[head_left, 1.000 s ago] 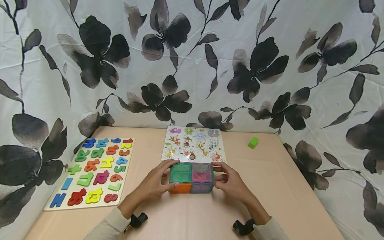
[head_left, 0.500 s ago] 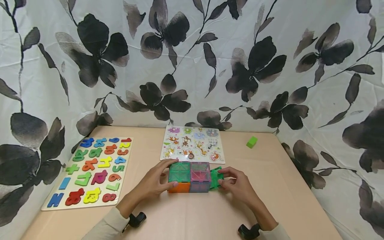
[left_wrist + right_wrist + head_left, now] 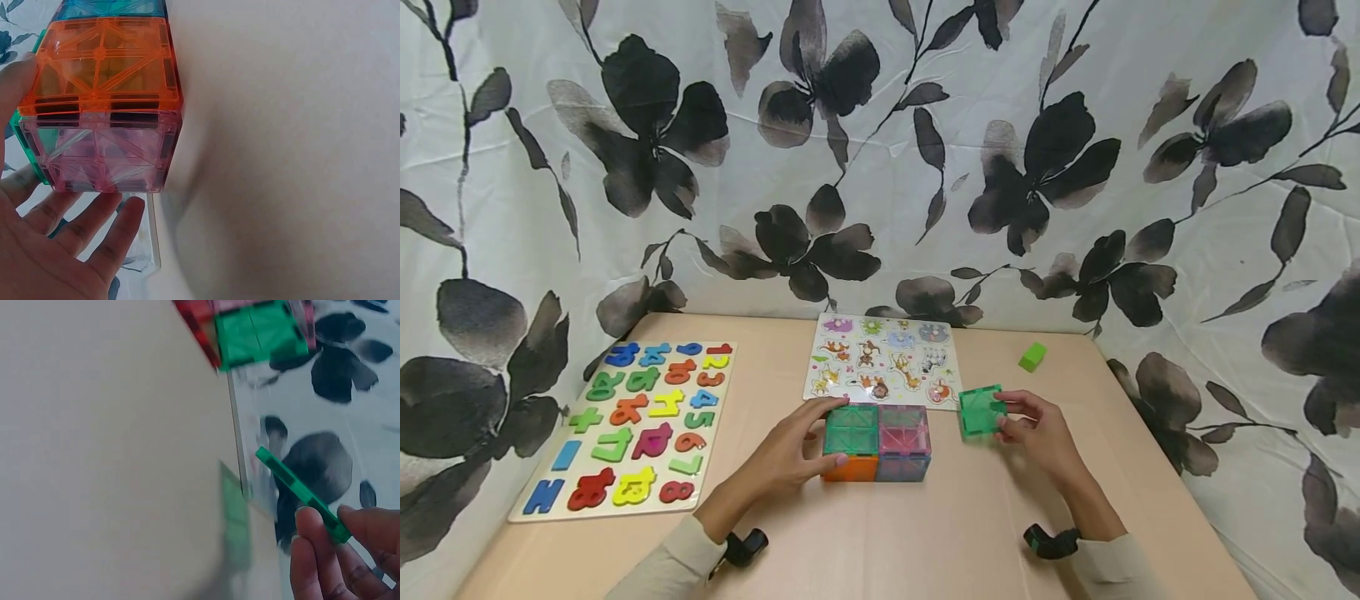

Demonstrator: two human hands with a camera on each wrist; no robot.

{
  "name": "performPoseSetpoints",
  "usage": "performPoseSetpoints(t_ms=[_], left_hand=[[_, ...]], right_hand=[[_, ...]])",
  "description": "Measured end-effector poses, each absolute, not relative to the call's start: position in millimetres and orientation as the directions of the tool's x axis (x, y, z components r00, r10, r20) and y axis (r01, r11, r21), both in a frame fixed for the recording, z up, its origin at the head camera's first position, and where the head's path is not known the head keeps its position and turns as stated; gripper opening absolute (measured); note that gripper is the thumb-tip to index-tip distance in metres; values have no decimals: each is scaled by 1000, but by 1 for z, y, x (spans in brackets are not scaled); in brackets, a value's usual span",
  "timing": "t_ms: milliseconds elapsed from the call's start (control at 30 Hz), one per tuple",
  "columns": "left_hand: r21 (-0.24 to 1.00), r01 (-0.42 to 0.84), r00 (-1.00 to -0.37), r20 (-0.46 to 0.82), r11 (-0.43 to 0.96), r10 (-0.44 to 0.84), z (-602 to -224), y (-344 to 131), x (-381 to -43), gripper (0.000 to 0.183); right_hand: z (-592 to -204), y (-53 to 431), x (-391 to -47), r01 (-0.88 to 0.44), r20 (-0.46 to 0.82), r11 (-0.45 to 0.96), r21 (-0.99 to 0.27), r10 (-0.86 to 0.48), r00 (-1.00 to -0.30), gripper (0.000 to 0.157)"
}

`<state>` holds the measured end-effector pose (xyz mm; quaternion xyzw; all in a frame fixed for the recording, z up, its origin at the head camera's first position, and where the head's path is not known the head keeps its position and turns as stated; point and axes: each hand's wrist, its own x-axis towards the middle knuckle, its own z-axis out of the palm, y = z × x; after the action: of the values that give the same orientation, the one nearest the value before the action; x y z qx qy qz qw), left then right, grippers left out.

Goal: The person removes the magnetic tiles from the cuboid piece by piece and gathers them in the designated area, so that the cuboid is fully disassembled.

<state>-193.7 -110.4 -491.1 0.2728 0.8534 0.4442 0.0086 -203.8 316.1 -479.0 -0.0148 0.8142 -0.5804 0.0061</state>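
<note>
A box-shaped block of see-through magnetic tiles [image 3: 904, 433] stands at mid-table, green and pink on top, orange and bluish-purple along its front. My left hand [image 3: 778, 454] holds its left end, thumb at the front corner and index finger at the top back edge. In the left wrist view, the orange tile [image 3: 100, 65] and a pink tile [image 3: 103, 153] face that hand. To the block's right, my right hand [image 3: 1045, 437] pinches a loose green magnetic tile [image 3: 981, 411] by one edge, raised off the table. A green tile [image 3: 259, 334] also shows on the block's side in the right wrist view.
An animal picture board [image 3: 880, 358] lies just behind the block. To the left is a letter-and-number puzzle board [image 3: 576, 492] with colourful pieces. A small green block [image 3: 1033, 357] sits at the back right. A floral cloth [image 3: 917, 192] hangs behind the table.
My right hand has drawn away from the block's right end with the green tile, moving right and a little back. My left hand stays at the block's left end.
</note>
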Motion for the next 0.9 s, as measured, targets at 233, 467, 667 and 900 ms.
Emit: performPoseSetpoints(t_ms=[233,467,667,900], left_hand=[[757,463,-850,231,461,474,-492,-110,-194,80],[761,455,-854,225,462,470,-492,-111,-193,80],[765,448,-857,221,462,465,-493,-110,-194,80],[748,462,-857,238,478,456,-494,-112,-194,80]], right_hand=[[-485,345,-229,38,-22,338,-940,52,-998,46],[-497,351,-243,75,-64,426,-902,39,-997,47],[-487,338,-231,15,52,775,-632,61,-997,46],[-471,289,-209,-123,133,757,-641,-48,-990,42]])
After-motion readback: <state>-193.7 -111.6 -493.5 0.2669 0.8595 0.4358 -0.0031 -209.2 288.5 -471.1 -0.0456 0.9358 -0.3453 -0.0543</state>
